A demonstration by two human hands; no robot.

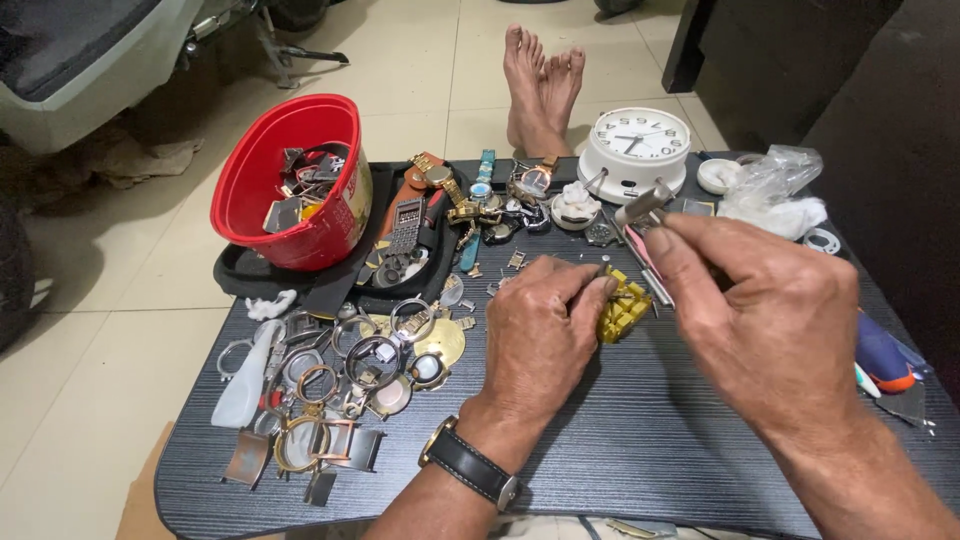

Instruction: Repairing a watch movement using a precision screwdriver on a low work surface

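Just below the white clock (636, 146), the left hand (540, 325) pinches a yellow watch band (624, 310) against the table (640, 440); the right hand (770, 320) grips a metal tool (640, 208) above it, likely needing steady aim at a link pin

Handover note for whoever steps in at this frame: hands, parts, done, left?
Left hand: pinches the gold watch band flat on the table.
Right hand: grips a thin metal tool above the band.
Nearby: loose watch cases at left, red bucket of parts, white clock behind.
Done: band is pinned down.
Left: tool tip not yet on the band.
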